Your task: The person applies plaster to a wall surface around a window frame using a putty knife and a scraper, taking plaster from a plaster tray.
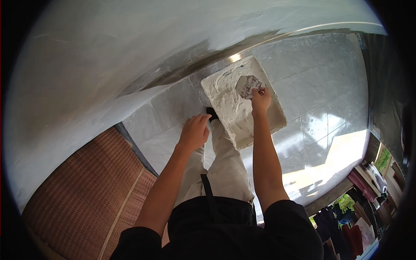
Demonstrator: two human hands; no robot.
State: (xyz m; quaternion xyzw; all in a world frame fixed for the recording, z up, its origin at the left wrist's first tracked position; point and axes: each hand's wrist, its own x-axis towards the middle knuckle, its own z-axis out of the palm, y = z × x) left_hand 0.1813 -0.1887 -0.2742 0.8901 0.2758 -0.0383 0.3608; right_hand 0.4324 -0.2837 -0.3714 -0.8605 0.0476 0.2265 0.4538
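My right hand [261,100] grips the near edge of a flat, angular scraper-like plate [248,86], smeared brown and white. The plate is over a shallow rectangular tray [279,113]; whether it touches what is inside I cannot tell. Thick off-white paste [225,93] coats much of the tray's inside, heaped and ridged toward the left. To the left of the tray, my left hand [195,132] hangs in front of my legs with its fingers stretched out, holding nothing.
A grey wall [108,47] with darker patches rises along the far left. Grey tiles [299,65] cover the floor, sunlit at the right. A woven brown mat [95,182] lies at the lower left. Hanging clothes [333,225] and piled things fill the lower right.
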